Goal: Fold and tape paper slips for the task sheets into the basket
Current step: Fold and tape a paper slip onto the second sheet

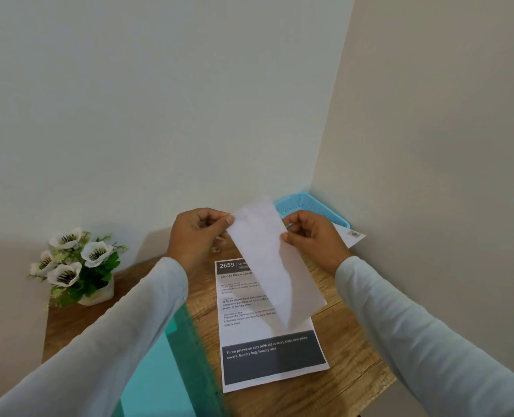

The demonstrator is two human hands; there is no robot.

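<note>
- Now my left hand (200, 236) pinches the upper left edge of the paper slip (267, 254), fingers curled.
- My right hand (313, 239) pinches its right edge.
- It hangs above the task sheet (267, 350) on the tabletop (349, 350), near the blue basket (313, 206).

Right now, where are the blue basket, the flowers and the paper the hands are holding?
blue basket (299, 206): head view, on its mesh wall.
flowers (95, 253): head view, on a white bloom.
paper slip (264, 254): head view, middle of the sheet.
</note>
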